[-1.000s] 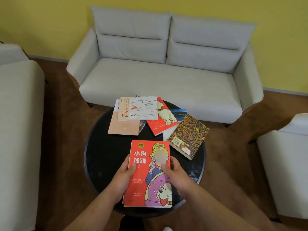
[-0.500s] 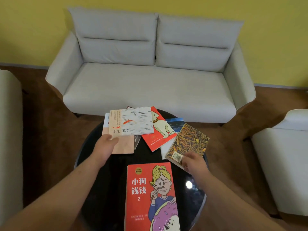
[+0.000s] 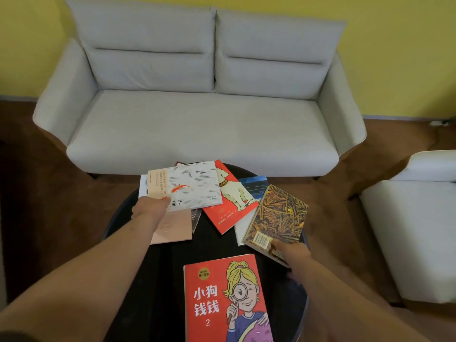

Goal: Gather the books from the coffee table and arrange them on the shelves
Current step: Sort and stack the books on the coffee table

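Nearest, a red girl book [image 3: 222, 299] is being left flat on the round black coffee table [image 3: 167, 280], with neither hand on it. Just beyond, to the right, the near corner of a brown patterned book [image 3: 278, 215] is being pinched by the right hand [image 3: 291, 253], thumb on the cover beside the barcode. That book is lying partly over a plain white book [image 3: 243, 225]. To the left, a fish book [image 3: 187, 186] is being gripped at its near edge by the left hand [image 3: 150, 209], thumb on top, the fingers hidden beneath. A pink book [image 3: 172, 228] and a red dog book [image 3: 232, 201] are being overlapped by it. Farther back, a blue book [image 3: 254, 185] is being partly covered. Behind the table, a grey sofa [image 3: 197, 124] is being backed by a yellow wall [image 3: 394, 45].
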